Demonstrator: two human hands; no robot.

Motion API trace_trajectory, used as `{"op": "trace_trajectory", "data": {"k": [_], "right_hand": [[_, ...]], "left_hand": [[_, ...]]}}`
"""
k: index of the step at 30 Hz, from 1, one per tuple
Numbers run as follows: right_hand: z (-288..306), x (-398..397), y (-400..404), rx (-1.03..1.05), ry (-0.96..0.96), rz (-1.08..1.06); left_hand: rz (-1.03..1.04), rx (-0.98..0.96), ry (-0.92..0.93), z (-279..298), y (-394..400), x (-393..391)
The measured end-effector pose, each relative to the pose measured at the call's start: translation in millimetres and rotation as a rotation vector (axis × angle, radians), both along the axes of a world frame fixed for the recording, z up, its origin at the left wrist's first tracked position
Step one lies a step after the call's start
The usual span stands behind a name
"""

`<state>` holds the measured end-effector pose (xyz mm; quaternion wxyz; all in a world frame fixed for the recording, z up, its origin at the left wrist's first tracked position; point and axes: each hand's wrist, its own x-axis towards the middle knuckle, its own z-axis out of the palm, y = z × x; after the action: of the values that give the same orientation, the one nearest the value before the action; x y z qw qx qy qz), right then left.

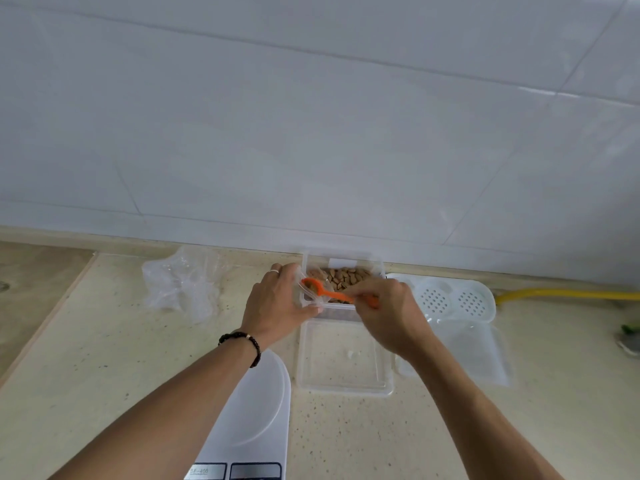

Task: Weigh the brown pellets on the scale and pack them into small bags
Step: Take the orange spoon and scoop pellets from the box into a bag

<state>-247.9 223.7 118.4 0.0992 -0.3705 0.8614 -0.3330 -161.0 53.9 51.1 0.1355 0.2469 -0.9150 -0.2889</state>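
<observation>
Brown pellets [346, 277] fill a clear plastic box [378, 268] standing against the wall. My left hand [277, 306] holds a small clear bag [306, 296] open at the box's left edge. My right hand [388, 313] grips the handle of an orange scoop [318, 287], whose bowl carries a few pellets at the mouth of the bag. The white scale [256, 420] lies near me under my left forearm, its platform bare.
A pile of clear bags [181, 282] lies to the left. The box's clear lid [343, 358] rests in front of it. White perforated trays [453, 303] sit to the right, with a yellow hose [568, 294] along the wall behind.
</observation>
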Motion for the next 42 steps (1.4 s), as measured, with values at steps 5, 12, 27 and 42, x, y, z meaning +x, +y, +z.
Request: {"op": "trace_trajectory", "data": {"k": [5, 12, 27, 42], "right_hand": [[-7.6, -3.1, 6.5, -0.064, 0.141, 0.011], [-15.4, -22.8, 11.9, -0.176, -0.088, -0.329], [-63.6, -38.8, -14.9, -0.094, -0.539, -0.504], [-33.7, -41.3, 12.6, -0.397, -0.749, -0.619]], "left_hand": [[-0.005, -0.033, 0.015, -1.4, -0.1, 3.7], [0.020, -0.131, -0.046, -10.0, -1.6, 4.2], [-0.011, -0.250, -0.104, -9.5, -11.4, 15.7], [0.003, -0.179, -0.116, -14.2, -9.6, -6.4]]}}
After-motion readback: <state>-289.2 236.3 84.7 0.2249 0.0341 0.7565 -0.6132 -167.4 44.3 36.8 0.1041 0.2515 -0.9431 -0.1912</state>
